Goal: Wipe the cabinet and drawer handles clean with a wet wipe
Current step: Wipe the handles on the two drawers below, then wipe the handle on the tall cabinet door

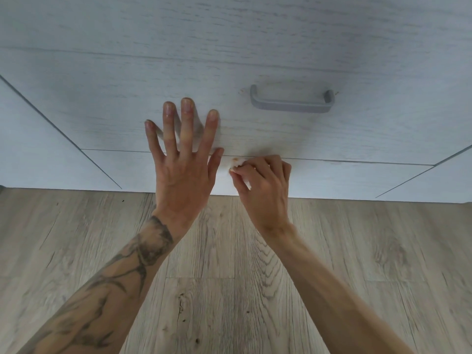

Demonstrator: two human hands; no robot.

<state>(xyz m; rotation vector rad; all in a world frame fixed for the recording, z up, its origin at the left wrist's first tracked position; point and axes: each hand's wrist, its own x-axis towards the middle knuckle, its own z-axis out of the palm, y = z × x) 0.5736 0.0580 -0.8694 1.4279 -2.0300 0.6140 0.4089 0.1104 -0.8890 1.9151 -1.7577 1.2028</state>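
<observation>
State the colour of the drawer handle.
Matte grey; the handle shows best in the head view.

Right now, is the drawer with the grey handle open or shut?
Shut. The drawer front sits flush with the neighbouring panels, only thin seams showing around it; its grey handle is untouched, and the left hand lies flat against it.

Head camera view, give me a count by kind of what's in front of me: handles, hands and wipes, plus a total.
Handles: 1, the grey drawer handle on the pale drawer front
Hands: 2, the left hand spread flat on the drawer front, and the right hand closed around the wipe
Wipes: 1, the white wet wipe, stained orange, pressed at the drawer's lower edge
Total: 4
</observation>
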